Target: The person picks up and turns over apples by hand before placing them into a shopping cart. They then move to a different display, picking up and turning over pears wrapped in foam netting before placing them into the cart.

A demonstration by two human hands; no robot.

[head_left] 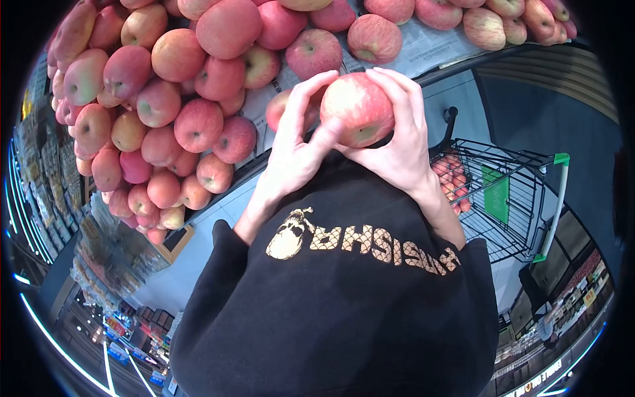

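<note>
A red and pale yellow apple (358,109) is held up between both hands, in front of the display's near edge. My left hand (303,135) curls round its left side, with the thumb against the skin of the fruit. On the right side, my right hand (400,132) wraps it, fingers over the top and thumb underneath. Behind my left hand another apple (278,110) rests on the display, partly hidden. A large heap of apples (198,125) fills the display to the left, and more apples (374,38) lie just beyond the held one.
Newspaper (423,49) lines the display under the fruit. At the right stands a wire shopping cart (522,198) with green corners and a green panel, a bunch of apples (452,180) inside it. Packaged goods (49,145) line the far left.
</note>
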